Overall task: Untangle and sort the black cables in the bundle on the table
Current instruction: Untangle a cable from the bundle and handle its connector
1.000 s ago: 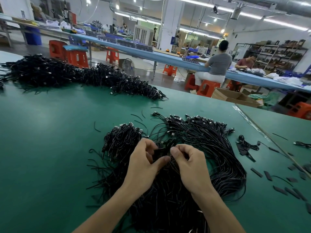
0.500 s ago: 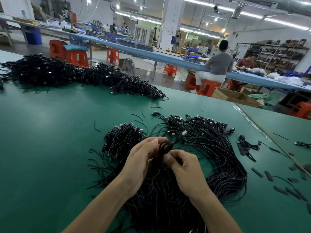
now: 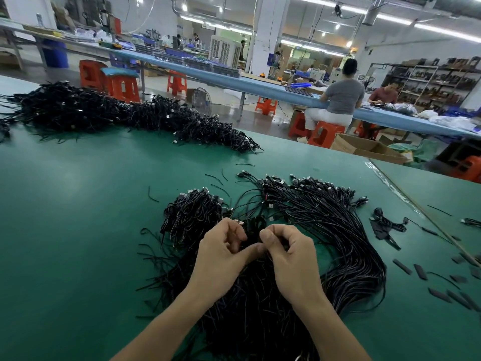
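Both grips are clamped on cable. The left grip and right grip sit nearly touching at centre frame, fingers curled and pinching a few strands. The green tabletop carries the bundle in the lower middle of the frame, and it runs on beneath both wrists.

A hard pull on the pinched strands would likely tighten the snarl instead of freeing it. Because leads cross between them, it could also drag the smaller clump, just left of the grips, back into the mass.

The bundle is a thick sheaf of thin, glossy black leads. It sweeps in an arc at the right and fans upward to small metal-tipped plugs. Stray ends splay out at lower left.
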Demonstrator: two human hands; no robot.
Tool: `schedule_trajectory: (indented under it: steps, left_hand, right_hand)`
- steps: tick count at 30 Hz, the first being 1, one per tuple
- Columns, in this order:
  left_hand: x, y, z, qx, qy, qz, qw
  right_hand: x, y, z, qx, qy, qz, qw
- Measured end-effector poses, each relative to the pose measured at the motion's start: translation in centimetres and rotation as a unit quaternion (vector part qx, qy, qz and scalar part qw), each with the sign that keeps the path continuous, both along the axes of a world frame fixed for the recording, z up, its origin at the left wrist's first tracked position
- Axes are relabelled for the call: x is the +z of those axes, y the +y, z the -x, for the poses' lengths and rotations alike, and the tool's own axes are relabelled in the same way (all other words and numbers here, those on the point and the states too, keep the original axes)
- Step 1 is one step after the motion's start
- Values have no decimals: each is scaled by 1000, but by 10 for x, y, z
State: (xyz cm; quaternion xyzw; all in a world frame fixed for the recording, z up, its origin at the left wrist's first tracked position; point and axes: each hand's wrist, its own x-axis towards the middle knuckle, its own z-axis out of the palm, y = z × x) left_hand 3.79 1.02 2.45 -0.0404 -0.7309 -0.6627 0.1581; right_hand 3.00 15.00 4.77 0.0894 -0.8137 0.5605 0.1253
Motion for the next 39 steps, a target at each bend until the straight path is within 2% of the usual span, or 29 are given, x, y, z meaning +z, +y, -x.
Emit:
schedule_trajectory:
  steps: [3, 6, 9, 10, 15, 17, 19, 22, 26, 28, 30, 32, 35, 37, 39]
  left_hand:
    - [2, -1, -1, -47, -86, -22, 995]
    - [5, -1, -2, -121, -165, -147, 968]
    - [9, -6, 1, -156, -181, -318, 918]
    - [10, -9, 1, -166, -179, -322, 915]
    - [2, -18, 3, -117, -95, -132, 980]
    - [0, -25, 4, -132, -71, -82, 985]
    - [3, -33, 6, -139, -48, 9, 989]
    - [9, -43, 21, -40, -11, 133, 990]
    - [20, -62, 55, 179, 24, 210, 961]
    - [18, -70, 70, 213, 2, 287, 934]
    - [12, -74, 80, 220, -60, 375, 898]
    - [7, -77, 86, 210, -113, 423, 874]
    - [4, -80, 90, 176, -148, 446, 865]
    - [6, -82, 89, 171, -148, 410, 884]
    - [8, -84, 86, 184, -121, 382, 898]
  right_hand:
    - [-2, -2, -1, -1, 13, 6, 1000]
    - [-6, -1, -2, 29, -10, 39, 999]
    - [-12, 0, -2, 44, -35, 24, 998]
    - [-15, 0, -2, 48, -45, 21, 998]
    - [-20, -4, -5, 109, -101, 57, 987]
    - [-20, -3, -6, 138, -148, 68, 977]
    - [-21, 1, -4, 135, -183, 52, 972]
    - [-24, 8, 3, 92, -187, 8, 978]
    - [-26, 20, 19, 30, -144, -46, 988]
    - [-25, 23, 31, -12, -104, -74, 992]
    - [-24, 23, 45, -46, -70, -121, 989]
    - [-24, 21, 61, -53, -54, -186, 980]
    - [-29, 14, 89, -51, -34, -307, 950]
    - [-30, 8, 112, -28, -36, -411, 911]
    - [-31, 2, 132, 6, -75, -495, 866]
